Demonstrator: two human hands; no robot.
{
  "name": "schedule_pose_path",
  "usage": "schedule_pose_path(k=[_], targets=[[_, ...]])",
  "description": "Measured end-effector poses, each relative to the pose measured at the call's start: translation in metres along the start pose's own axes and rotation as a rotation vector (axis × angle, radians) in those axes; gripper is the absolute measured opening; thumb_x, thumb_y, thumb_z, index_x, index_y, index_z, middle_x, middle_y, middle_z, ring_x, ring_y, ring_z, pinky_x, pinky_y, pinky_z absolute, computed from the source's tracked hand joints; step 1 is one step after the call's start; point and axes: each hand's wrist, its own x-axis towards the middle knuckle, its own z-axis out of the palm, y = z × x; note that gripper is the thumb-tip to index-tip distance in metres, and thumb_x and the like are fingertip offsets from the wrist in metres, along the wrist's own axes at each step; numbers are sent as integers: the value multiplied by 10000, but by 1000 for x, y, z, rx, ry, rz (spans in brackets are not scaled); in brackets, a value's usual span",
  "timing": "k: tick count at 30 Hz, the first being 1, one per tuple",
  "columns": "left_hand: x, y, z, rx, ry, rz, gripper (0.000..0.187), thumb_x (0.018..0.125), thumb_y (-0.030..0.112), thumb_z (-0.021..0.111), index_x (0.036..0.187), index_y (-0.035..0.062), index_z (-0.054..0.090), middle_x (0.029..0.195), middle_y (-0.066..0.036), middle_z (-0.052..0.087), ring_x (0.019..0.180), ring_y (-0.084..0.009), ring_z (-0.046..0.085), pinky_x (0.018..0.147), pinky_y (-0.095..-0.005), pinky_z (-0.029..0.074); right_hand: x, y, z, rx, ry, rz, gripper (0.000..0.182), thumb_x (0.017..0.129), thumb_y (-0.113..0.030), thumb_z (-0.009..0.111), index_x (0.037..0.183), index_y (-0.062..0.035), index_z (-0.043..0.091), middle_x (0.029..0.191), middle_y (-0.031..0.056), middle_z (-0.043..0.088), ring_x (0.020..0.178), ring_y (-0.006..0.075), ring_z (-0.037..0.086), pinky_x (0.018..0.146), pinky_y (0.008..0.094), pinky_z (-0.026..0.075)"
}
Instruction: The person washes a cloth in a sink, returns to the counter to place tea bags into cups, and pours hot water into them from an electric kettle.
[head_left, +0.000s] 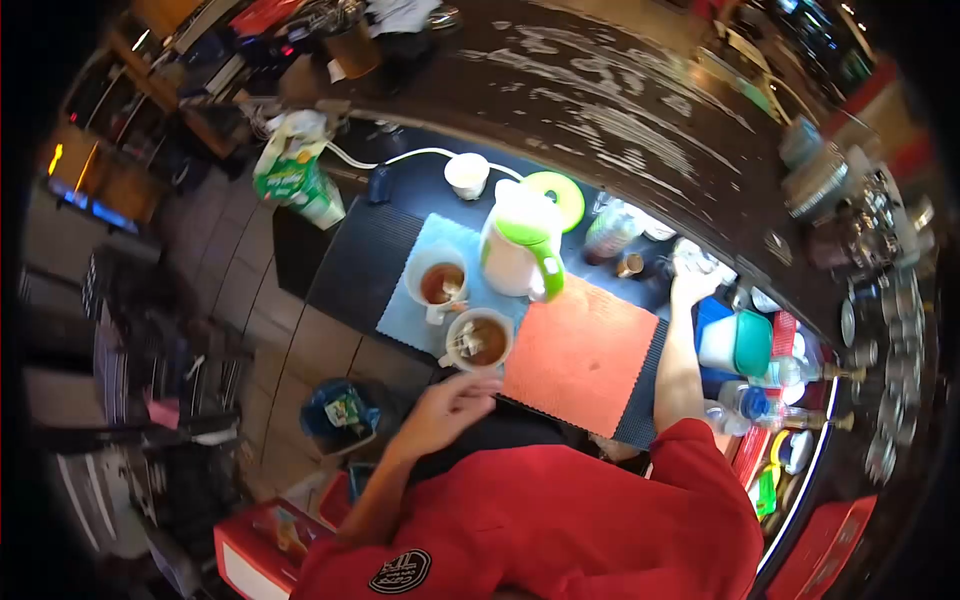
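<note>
My left hand (449,412) is just below two white cups at the front edge of the counter, its fingers loosely spread and nothing in it. The nearer cup (479,341) and the farther cup (440,283) both hold brown liquid and something pale, and stand by a blue mat (400,311). A white and green kettle (520,245) stands behind them. To the right lies an orange mat (590,360). My right hand (692,284) reaches to the back right, over small shiny items; its fingers are blurred and what they touch is unclear.
A small white cup (467,176) and a green ring-shaped base (556,200) are at the back. On the right are a teal-lidded container (748,343) and bottles (745,401). A green-white bag (300,180) sits at the left end; a bin (341,410) stands on the floor.
</note>
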Motion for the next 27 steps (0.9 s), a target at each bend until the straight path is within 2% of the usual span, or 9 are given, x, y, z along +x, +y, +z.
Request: schedule_pose_path(k=[5, 10, 12, 14, 16, 17, 21, 25, 27], targets=[[-14, -43, -40, -249, 551, -13, 302, 980, 110, 557, 1256, -9, 589, 1150, -132, 669, 1003, -172, 636, 884, -273, 500, 28, 42, 26, -229, -17, -265, 814, 682, -223, 833, 1377, -14, 464, 1226, 225, 596, 1126, 370, 586, 1027, 370, 433], [26, -72, -65, 169, 766, 68, 328, 953, 187, 627, 1176, -55, 625, 1099, -136, 686, 912, -196, 650, 823, -276, 510, 25, 75, 7, -302, -88, -111, 654, 786, -159, 729, 1355, 23, 463, 1298, 234, 553, 1178, 371, 563, 1010, 376, 440], [48, -85, -76, 304, 801, 122, 440, 957, 343, 612, 1103, -69, 656, 1007, -158, 704, 851, -234, 654, 790, -295, 517, -23, 41, -12, -297, 18, -61, 573, 835, -91, 609, 1373, 24, 449, 1308, 217, 560, 1216, 366, 548, 1010, 358, 441], [61, -57, -77, 347, 771, -8, 507, 953, 422, 582, 1062, -64, 672, 961, -168, 705, 832, -256, 656, 778, -311, 519, -80, 19, -34, -304, 155, 132, 358, 881, -94, 532, 1220, 19, 560, 971, 158, 691, 844, 302, 651, 786, 347, 517], [78, -59, -95, 443, 706, -203, 611, 948, 529, 523, 969, -57, 692, 868, -177, 705, 810, -296, 660, 768, -345, 521, -170, -105, -53, -52, -39, 186, 166, 929, -160, 532, 946, -22, 623, 770, 82, 618, 668, 191, 571, 688, 335, 495], [90, -71, -107, 494, 665, -260, 646, 947, 558, 493, 918, -54, 697, 821, -175, 703, 808, -313, 661, 770, -365, 520, -204, -124, -59, -97, -324, 346, 217, 957, -201, 524, 1019, -27, 638, 776, 70, 618, 663, 184, 566, 687, 329, 486], [109, -57, -127, 825, 766, -59, 516, 967, 395, 482, 833, -62, 681, 734, -150, 693, 683, -289, 660, 682, -371, 529, -303, -205, -49, -28, -856, 373, 425, 951, -327, 592, 1193, 21, 619, 636, 75, 579, 564, 170, 528, 553, 302, 437], [123, -70, -150, 626, 541, -67, 460, 938, 273, 458, 771, -107, 653, 803, -295, 673, 712, -483, 623, 648, -501, 504, -323, -206, -36, -216, -711, 39, 299, 891, -192, 591, 1070, 33, 673, 661, 138, 626, 551, 258, 553, 545, 374, 455], [120, -73, -162, 640, 529, -32, 442, 928, 249, 449, 758, -104, 655, 780, -285, 672, 685, -470, 624, 633, -494, 505, -324, -209, -34, -235, -760, 33, 306, 884, -178, 573, 1077, 41, 664, 707, 170, 649, 572, 306, 566, 565, 402, 466]])
